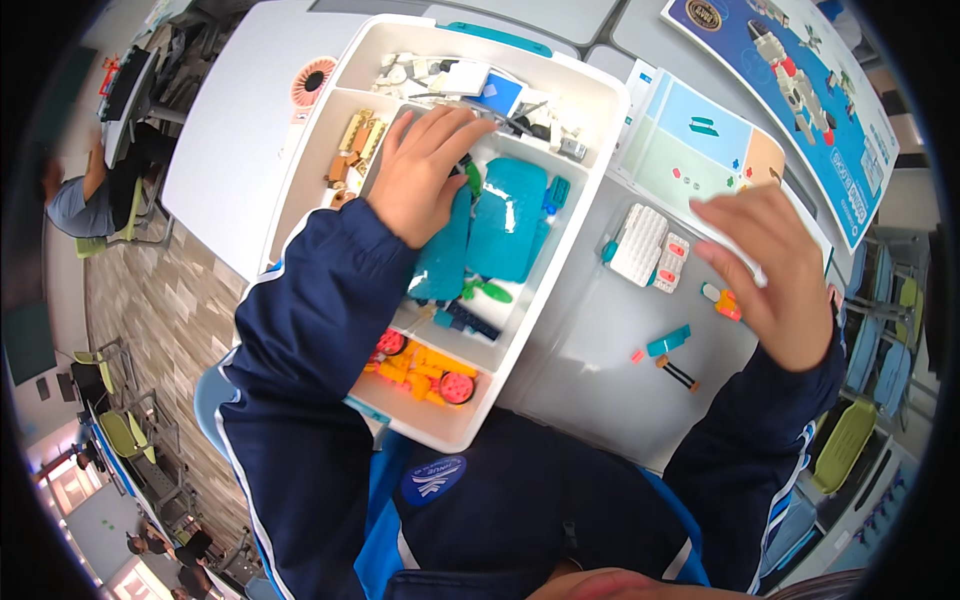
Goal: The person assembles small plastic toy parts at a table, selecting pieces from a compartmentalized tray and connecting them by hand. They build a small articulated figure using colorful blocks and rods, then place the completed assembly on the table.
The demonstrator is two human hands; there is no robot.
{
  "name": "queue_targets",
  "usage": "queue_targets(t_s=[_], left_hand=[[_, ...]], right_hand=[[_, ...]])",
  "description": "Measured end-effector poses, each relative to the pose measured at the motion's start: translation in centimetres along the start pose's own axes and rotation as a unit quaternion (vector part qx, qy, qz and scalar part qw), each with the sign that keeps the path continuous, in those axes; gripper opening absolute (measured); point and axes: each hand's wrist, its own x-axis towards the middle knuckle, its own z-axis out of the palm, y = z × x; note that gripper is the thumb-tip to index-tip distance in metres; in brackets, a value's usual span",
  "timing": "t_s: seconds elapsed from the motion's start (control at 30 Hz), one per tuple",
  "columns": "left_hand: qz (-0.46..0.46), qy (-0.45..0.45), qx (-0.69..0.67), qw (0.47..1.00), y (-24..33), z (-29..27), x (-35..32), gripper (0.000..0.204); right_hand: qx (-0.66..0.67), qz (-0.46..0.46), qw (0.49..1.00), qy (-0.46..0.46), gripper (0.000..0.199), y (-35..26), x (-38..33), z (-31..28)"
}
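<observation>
My left hand (425,170) reaches into a white sorting tray (545,335), palm down with the fingers apart. It rests over the edge of teal plates (507,215), with green pieces (487,290) around them. My right hand (765,270) hovers over the near edge of an open instruction booklet (690,130), thumb and fingers apart and slightly blurred. A white strip shows beside its thumb; I cannot make out what it is. Left of that hand lies a white studded brick assembly (637,245). Closer to me are a teal brick (669,341) and a dark rod with tan ends (678,374).
The tray's other compartments hold white and grey pieces (440,75), tan pieces (352,150) and yellow and coral pieces (425,375). A large printed box lid or sheet (800,90) lies at the far right. A pink round item (312,82) sits beyond the tray. Another person (90,205) sits at far left.
</observation>
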Motion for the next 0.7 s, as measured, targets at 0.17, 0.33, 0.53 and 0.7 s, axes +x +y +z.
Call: queue_targets(t_s=[0.17,0.33,0.53,0.7], left_hand=[[-0.027,-0.001,-0.010,1.000,0.5,-0.2,-1.6,0.067],[-0.021,-0.028,-0.037,0.999,0.3,-0.8,-1.2,0.064],[-0.029,-0.032,-0.027,0.999,0.4,-0.8,-1.0,0.066],[-0.033,-0.059,-0.012,0.998,0.6,-1.6,-0.7,0.062]], right_hand=[[-0.006,-0.062,0.998,-0.021,0.023,4.1,5.7,2.6],[0.037,-0.151,0.987,-0.045,0.019,6.7,11.4,6.7],[-0.089,-0.216,0.964,-0.130,0.024,6.6,15.4,11.1],[-0.127,-0.243,0.952,-0.133,0.022,7.3,17.6,13.6]])
